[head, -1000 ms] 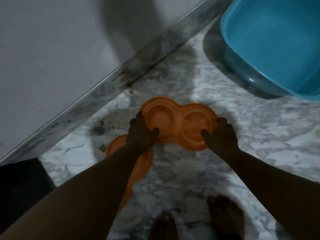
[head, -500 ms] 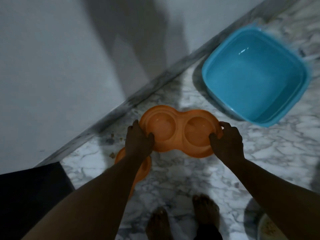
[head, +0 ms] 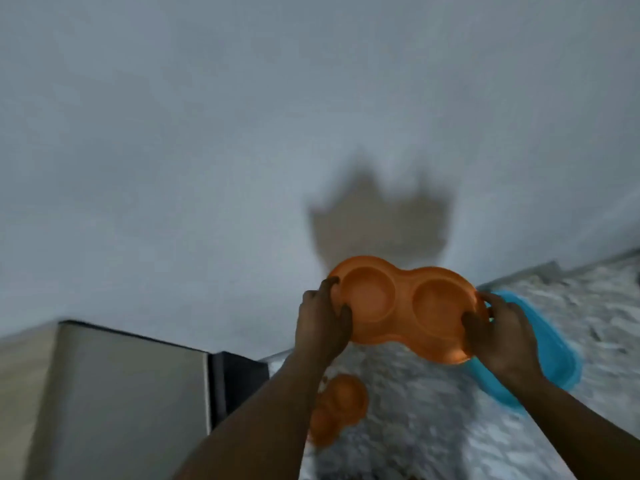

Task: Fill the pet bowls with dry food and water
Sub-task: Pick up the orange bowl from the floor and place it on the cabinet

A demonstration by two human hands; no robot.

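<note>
Raised double bowl (head: 405,306) overlaps blue basin (head: 561,355).

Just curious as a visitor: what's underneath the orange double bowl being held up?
Marble floor and a blue tub, partly covered by the orange double bowl and right hand, so its inside is hidden. A second orange bowl lies on the floor, lower left.

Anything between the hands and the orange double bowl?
Nothing visible. Left hand and right hand each grip an end of the orange double bowl directly. The second orange bowl and blue basin lie on the floor below.
</note>
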